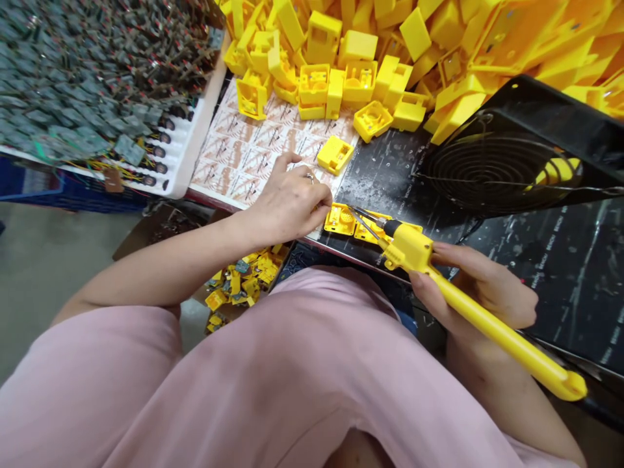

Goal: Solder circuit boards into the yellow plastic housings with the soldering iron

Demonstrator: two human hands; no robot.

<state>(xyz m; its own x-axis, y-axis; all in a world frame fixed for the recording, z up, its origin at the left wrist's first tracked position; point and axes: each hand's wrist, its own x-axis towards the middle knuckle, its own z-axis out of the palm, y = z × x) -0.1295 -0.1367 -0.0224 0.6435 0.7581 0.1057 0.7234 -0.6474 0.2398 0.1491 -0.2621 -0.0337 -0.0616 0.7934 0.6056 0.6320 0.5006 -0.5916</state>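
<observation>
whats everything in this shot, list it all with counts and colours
housing pile: many, yellow, back of bench
loose housing: one, yellow, just below pile
edge housing: one, yellow, near bench edge
tray: one, white, top left
circuit boards: many, grey-green, in tray
printed sheet: one, pinkish, under pile
fan: one, black, right
mat: one, black, bench surface
scrap parts: many, mostly yellow, below bench
soldering iron: one, yellow, tip at edge housing
left hand: one, pinching edge housing
right hand: one, gripping soldering iron
</observation>
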